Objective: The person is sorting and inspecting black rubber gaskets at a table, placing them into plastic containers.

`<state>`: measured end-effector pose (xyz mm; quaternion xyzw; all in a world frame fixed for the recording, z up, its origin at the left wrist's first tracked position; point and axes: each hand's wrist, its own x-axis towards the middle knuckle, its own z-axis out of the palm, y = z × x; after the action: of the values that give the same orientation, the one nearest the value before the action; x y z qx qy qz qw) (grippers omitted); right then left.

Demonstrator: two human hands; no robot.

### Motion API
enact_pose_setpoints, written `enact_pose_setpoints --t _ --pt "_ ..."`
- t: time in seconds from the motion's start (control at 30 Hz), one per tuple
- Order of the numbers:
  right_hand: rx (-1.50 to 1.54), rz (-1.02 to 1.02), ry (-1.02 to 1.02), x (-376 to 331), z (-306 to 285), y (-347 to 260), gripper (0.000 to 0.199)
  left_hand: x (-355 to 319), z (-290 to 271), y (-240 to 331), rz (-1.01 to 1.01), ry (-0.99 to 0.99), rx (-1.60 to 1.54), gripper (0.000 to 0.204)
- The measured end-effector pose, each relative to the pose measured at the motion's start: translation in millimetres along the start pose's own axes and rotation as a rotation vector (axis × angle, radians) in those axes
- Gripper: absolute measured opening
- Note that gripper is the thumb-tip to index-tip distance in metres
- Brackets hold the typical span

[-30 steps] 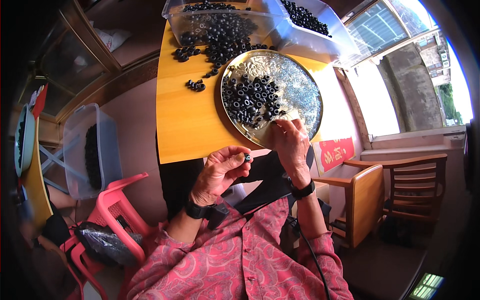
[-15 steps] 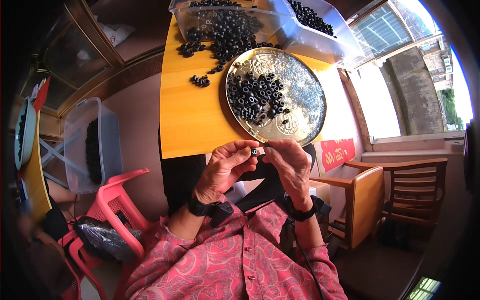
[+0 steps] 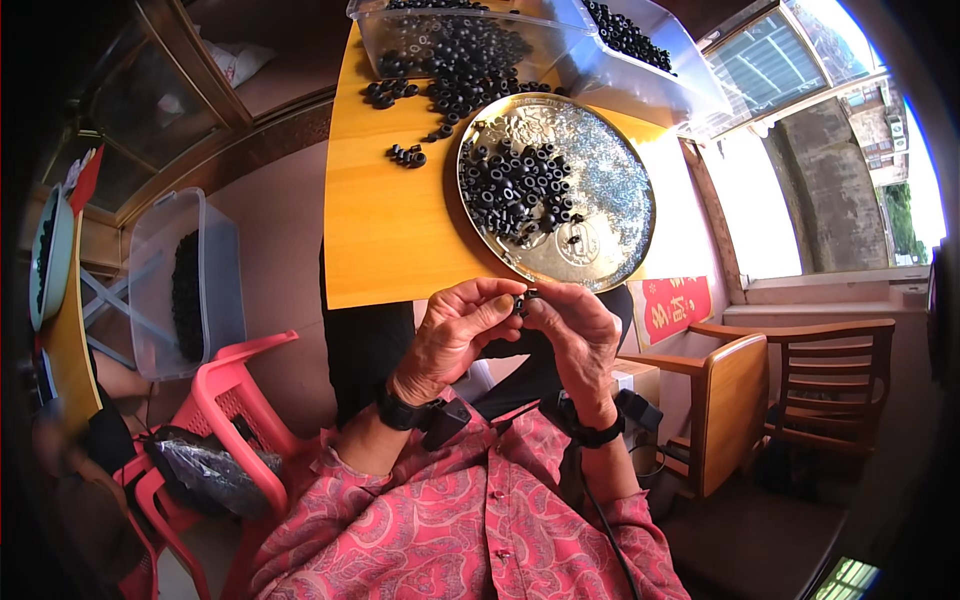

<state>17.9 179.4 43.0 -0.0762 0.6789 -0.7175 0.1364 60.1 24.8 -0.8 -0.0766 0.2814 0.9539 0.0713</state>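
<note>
My left hand point(image 3: 450, 335) is closed in a pinch on a small black ring-shaped part point(image 3: 519, 304), just off the table's near edge. Against it, my right hand point(image 3: 580, 330) is closed too, thumb and forefinger pinching a small dark piece point(image 3: 532, 294) whose shape is mostly hidden. The fingertips of both hands meet. Just beyond them lies a round, shiny metal tray point(image 3: 545, 268). It carries a heap of black ring-shaped parts point(image 3: 515, 185) on its left side and many tiny silvery pieces point(image 3: 612, 165) on its right.
More black parts point(image 3: 470, 95) spill over the yellow table point(image 3: 380, 240) before a clear plastic bin point(image 3: 480, 40). A second bin point(image 3: 640, 85) stands at the far right. To the left are a pink plastic chair point(image 3: 235, 375) and a clear tub point(image 3: 220, 270); wooden chairs point(image 3: 735, 410) stand right.
My hands have come together: the right fingertips moved left onto the part in my left hand, which rose slightly. The view shifted a little; the heap on the tray looks the same.
</note>
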Motion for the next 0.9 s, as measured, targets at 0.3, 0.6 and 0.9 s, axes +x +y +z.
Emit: enact_pose_setpoints --t 0.3,0.6,0.9 --pt "0.041 -0.051 -0.012 -5 3 -1 0.016 -2 -2 0 -0.020 -0.021 -0.071 0.022" --pt "-0.125 -0.185 0.016 -6 10 1 0.014 -3 -2 3 -0.036 -0.019 -0.114 0.022" --pt "-0.254 -0.293 0.011 -3 10 6 0.017 -3 -1 3 -0.029 -0.001 -0.087 0.022"
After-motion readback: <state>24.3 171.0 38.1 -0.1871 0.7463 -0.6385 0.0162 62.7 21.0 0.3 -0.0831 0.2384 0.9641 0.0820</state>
